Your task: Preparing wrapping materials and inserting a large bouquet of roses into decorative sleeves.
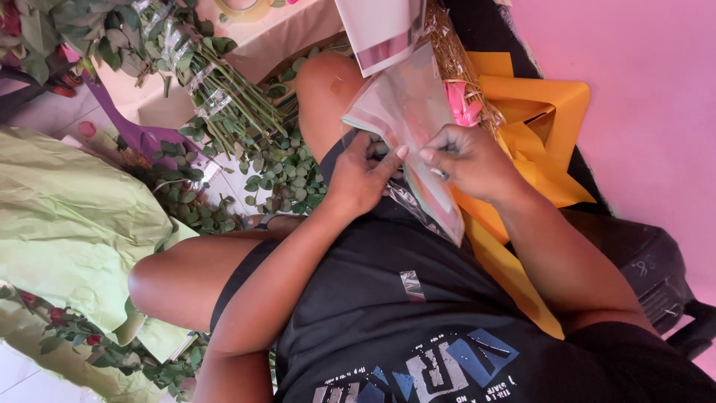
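Both my hands work on the folded wrapping sheet (406,112) over my lap: left hand (363,175) pinches its lower edge, right hand (466,160) grips the edge just beside it. Rose stems (224,97) lie left of the sheet, yellow paper (537,112) right. Risk, I judge: the thin film creases or slips if either pinch loosens.

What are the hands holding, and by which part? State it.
Both the left hand and right hand pinch the folded pale wrapping sheet at its lower edge, over the lap.
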